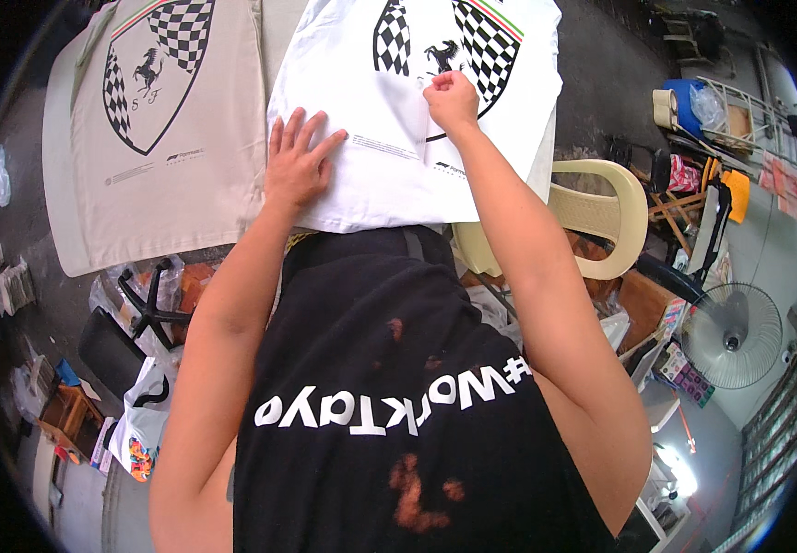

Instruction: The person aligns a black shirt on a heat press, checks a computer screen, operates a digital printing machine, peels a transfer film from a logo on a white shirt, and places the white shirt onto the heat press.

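Note:
A white T-shirt (324, 207) lies flat before me, printed with a shield of black-and-white checks and a rearing horse. Over part of that print a whitish translucent sheet (394, 115) is folded back, its edge lifted from the fabric. My right hand (454, 101) pinches the sheet near the middle of the shield. Palm down on the shirt's left side, my left hand (299, 170) rests with fingers spread, holding nothing. To the left lies a beige T-shirt (191, 217) with a similar shield print, its film not visible.
A cream plastic chair (636, 221) stands close by on the right. Farther right are a round fan (732, 334) and a blue container (684, 106). Below the beige shirt, at left, are a black wheeled chair base (154, 309) and plastic bags.

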